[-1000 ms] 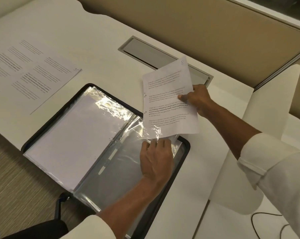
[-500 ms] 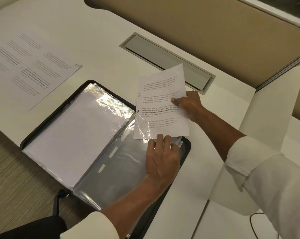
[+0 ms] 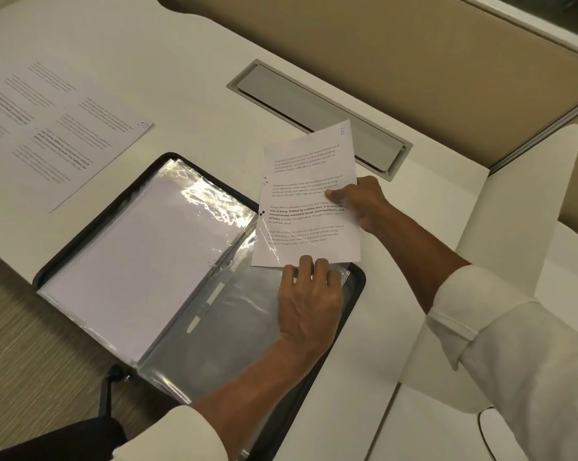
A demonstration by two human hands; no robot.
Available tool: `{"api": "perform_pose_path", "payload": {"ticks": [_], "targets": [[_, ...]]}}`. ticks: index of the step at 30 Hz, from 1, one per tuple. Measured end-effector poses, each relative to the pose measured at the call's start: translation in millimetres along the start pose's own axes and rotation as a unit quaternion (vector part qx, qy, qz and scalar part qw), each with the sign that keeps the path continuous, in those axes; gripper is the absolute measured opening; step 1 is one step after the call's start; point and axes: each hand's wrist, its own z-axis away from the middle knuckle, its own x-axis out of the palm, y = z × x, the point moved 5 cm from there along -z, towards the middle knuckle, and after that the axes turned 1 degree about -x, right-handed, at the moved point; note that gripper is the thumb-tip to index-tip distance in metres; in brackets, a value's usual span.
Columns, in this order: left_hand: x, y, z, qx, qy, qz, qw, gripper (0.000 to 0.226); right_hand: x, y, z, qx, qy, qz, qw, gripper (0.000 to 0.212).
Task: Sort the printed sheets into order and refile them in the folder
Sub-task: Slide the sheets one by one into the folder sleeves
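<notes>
Pinching sheet 8 [image 3: 305, 207] at 3 o'clock with right hand [image 3: 364, 202], clear sleeve [image 3: 244, 317] mouth with left hand [image 3: 309, 301]. Might crumple if fed askew.

A white desk [image 3: 187, 78] bears an open folder [image 3: 234, 327] and loose printed sheets [image 3: 58, 134].

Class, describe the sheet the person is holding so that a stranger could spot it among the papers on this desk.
On the white desk lies an open black zip folder of clear plastic sleeves. Above its right half, the right hand pinches a white printed sheet by its right edge. Unlike the flat sheet marked 10 far left, it has a handwritten 8 in its top corner.
</notes>
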Motion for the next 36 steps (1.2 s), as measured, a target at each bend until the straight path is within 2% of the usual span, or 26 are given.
{"api": "perform_pose_path", "payload": {"ticks": [5,11,17,26,28,31,36], "targets": [[0,2,1,0.003,-0.013,-0.007,1.0,0.014,-4,-3,1,0.0,0.02,-0.004,1.0,0.028],[-1,1,0,0.001,-0.026,-0.014,1.0,0.018,-2,7,2,-0.01,0.074,-0.061,0.995,0.044],[-2,0,0,0.002,-0.014,-0.005,1.0,0.021,0,17,7,-0.025,0.106,-0.065,0.992,0.039],[4,0,2,0.004,-0.018,-0.011,1.0,0.025,-4,17,13,-0.09,0.146,-0.043,0.984,0.04],[3,-1,2,0.008,-0.016,-0.014,1.0,0.024,-4,15,12,-0.074,0.12,-0.057,0.988,0.037],[1,-2,2,0.004,-0.003,-0.018,1.0,0.02,-2,12,14,-0.022,0.01,-0.078,0.997,0.04],[-1,-1,3,0.006,0.003,-0.02,1.0,0.025,-15,13,12,0.054,-0.092,-0.027,0.994,0.052]]}}
